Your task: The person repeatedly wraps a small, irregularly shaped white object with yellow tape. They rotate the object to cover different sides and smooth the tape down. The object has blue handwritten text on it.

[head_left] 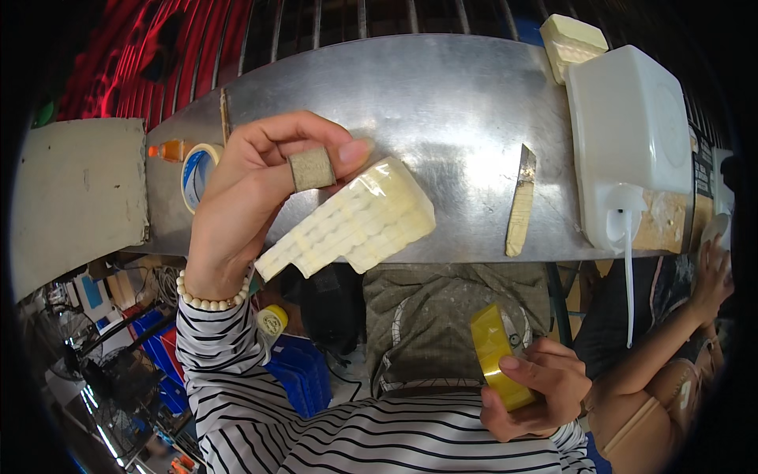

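My left hand (249, 170) is raised over the table's near edge, closed on the upper side of a cream stepped bundle (359, 225) wrapped in shiny clear tape. Part of the grip is hidden behind the bundle. A tan band (313, 169) goes round a digit of that hand. Low in front of my body, my right hand (545, 387) grips a roll of yellow tape (497, 351), thumb on one side and fingers curled round the other. A knife (520, 201) with a wrapped cream handle lies on the metal table (458, 103), between the bundle and a white plastic container.
The white container (632, 134) stands at the right with a white cord (629, 292) hanging down. Behind it is another cream block (572, 43). A tape roll (189, 178) and a small orange bottle (166, 151) sit at the left. Another person's arm (663, 340) is at the right.
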`<action>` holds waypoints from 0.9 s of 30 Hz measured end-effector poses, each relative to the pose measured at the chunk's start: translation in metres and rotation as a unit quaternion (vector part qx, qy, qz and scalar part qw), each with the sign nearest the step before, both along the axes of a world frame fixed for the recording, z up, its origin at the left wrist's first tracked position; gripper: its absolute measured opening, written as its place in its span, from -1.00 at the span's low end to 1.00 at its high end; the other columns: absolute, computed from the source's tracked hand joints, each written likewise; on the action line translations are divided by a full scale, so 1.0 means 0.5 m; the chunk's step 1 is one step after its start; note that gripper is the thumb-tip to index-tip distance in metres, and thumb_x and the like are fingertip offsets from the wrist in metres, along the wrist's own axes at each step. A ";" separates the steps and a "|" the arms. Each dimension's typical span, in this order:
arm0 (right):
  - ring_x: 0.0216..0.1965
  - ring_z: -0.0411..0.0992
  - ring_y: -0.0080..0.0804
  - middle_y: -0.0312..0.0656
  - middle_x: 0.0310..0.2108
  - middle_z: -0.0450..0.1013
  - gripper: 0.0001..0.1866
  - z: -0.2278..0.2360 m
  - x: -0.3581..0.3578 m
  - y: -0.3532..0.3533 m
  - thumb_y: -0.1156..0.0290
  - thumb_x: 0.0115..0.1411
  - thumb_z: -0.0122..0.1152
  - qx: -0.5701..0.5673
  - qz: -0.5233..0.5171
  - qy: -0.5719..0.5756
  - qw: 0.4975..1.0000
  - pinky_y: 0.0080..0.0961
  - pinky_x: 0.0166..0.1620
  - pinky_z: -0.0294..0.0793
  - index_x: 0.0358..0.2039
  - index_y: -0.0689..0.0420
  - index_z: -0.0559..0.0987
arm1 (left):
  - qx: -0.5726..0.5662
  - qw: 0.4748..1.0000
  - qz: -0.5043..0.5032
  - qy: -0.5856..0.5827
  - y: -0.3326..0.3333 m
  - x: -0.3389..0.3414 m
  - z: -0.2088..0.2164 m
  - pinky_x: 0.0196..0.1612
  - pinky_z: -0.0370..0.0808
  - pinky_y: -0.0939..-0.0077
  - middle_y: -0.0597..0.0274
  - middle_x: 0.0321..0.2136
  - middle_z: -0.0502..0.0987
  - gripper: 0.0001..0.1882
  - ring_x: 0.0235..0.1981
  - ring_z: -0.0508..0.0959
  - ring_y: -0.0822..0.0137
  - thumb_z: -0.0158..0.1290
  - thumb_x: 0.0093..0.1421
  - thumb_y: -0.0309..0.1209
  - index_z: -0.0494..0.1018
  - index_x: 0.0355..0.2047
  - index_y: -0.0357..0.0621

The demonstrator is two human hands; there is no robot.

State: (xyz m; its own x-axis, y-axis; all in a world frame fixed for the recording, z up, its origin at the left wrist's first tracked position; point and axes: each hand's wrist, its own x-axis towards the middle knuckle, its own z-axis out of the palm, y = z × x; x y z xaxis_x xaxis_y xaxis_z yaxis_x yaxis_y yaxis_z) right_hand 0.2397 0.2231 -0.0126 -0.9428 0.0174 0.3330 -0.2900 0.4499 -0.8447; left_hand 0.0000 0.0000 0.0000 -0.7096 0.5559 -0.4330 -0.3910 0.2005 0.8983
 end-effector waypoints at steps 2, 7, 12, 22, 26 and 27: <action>-0.81 0.29 -0.48 -0.23 -0.74 0.40 -0.57 -0.001 -0.001 -0.001 0.49 -0.21 0.40 0.000 0.001 0.003 1.000 -0.56 -0.64 0.28 -0.27 0.39 0.55 | 0.016 0.999 0.027 -0.014 0.003 0.007 -0.001 -0.25 0.56 0.66 0.21 -0.35 0.62 -0.57 -0.34 0.62 0.50 0.15 0.20 -0.58 0.33 0.07 -0.24; -0.78 0.33 -0.47 -0.20 -0.70 0.43 -0.58 0.007 0.000 0.003 0.50 -0.21 0.40 0.014 0.004 -0.008 1.000 -0.58 -0.61 0.31 -0.28 0.38 0.54 | 0.079 0.996 0.027 -0.035 0.009 0.010 -0.003 -0.25 0.53 0.66 0.21 -0.34 0.63 -0.80 -0.34 0.61 0.51 0.15 0.21 -0.58 0.42 -0.17 -0.21; -0.77 0.35 -0.45 -0.16 -0.66 0.47 -0.58 0.008 -0.002 -0.004 0.51 -0.20 0.40 0.011 -0.009 -0.007 1.000 -0.58 -0.60 0.34 -0.27 0.38 0.54 | 0.029 0.999 0.014 0.008 0.011 0.007 -0.008 -0.28 0.52 0.68 0.29 -0.37 0.57 -0.82 -0.37 0.57 0.56 0.17 0.22 -0.54 0.40 -0.22 -0.19; -0.76 0.30 -0.49 -0.28 -0.61 0.50 -0.53 0.003 0.004 -0.007 0.53 -0.17 0.52 -0.019 -0.040 -0.014 0.999 -0.61 -0.63 0.30 -0.17 0.30 0.63 | 0.090 0.989 0.002 -0.117 -0.001 0.001 -0.019 -0.17 0.51 0.66 0.34 -0.35 0.56 -0.91 -0.29 0.57 0.55 0.19 0.23 -0.52 0.49 -0.29 -0.19; -0.78 0.35 -0.45 -0.15 -0.67 0.47 -0.57 0.005 0.001 0.005 0.51 -0.20 0.41 0.008 -0.011 -0.015 1.000 -0.61 -0.62 0.34 -0.27 0.39 0.54 | 0.051 0.998 -0.024 -0.031 -0.014 0.000 -0.047 -0.13 0.49 0.64 0.34 -0.31 0.58 -0.90 -0.27 0.57 0.52 0.21 0.21 -0.51 0.57 -0.26 -0.19; -0.77 0.35 -0.45 -0.16 -0.67 0.47 -0.57 0.005 0.001 0.005 0.50 -0.20 0.41 0.009 -0.012 -0.015 1.000 -0.60 -0.62 0.34 -0.27 0.39 0.54 | 0.024 1.000 -0.015 -0.013 -0.020 -0.002 -0.051 -0.12 0.50 0.61 0.32 -0.31 0.57 -0.85 -0.26 0.57 0.51 0.22 0.20 -0.49 0.55 -0.22 -0.21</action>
State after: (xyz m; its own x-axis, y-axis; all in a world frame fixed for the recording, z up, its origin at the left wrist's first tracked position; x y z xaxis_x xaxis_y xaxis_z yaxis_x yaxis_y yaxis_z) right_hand 0.2403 0.2255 -0.0100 -0.9518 0.0337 0.3050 -0.2538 0.4719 -0.8443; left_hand -0.0010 -0.0102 -0.0254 -0.6814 0.5974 -0.4227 -0.4079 0.1695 0.8971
